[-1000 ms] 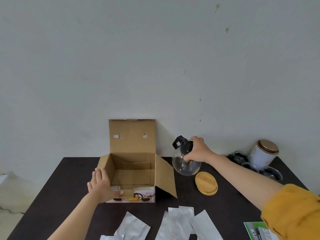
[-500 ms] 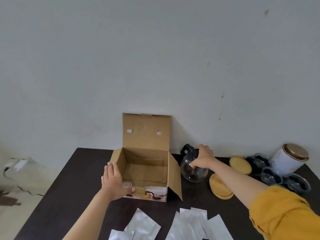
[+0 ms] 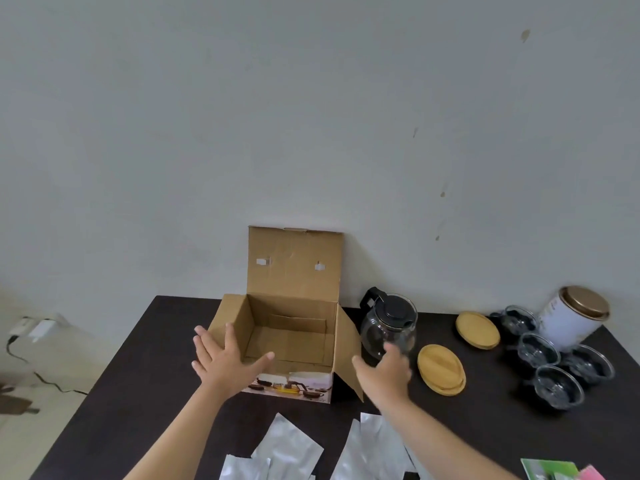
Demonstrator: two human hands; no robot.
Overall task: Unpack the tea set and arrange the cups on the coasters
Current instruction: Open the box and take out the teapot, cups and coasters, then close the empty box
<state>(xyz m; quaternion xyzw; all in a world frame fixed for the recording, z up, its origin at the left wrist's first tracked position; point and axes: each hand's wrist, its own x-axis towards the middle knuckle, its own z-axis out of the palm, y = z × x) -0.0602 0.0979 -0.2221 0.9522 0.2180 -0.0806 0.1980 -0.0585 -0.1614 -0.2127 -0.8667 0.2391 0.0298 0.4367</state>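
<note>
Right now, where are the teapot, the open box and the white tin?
teapot [image 3: 394, 311], head view, black lid
box [image 3: 294, 261], head view, raised flap
white tin [image 3: 568, 323], head view, side wall

view count: just one, a wide-angle camera worn on the person's head
position: above the near edge of the dark table [image 3: 138, 393], looking forward and down
facing: toward the far edge, where the table meets the plain wall [image 3: 311, 116]
tilt: pretty shallow, the wall fills the upper half or more
distance: arm's reach; both forearms come in from the bottom edge, left hand [image 3: 227, 360] and right hand [image 3: 382, 372] near centre
centre of frame: the open cardboard box [image 3: 294, 327] by the far edge
coverage: left edge of the table and some floor visible; near edge and right side cut off
distortion: things lean outward toward the sides
overlap: none, no second view
</note>
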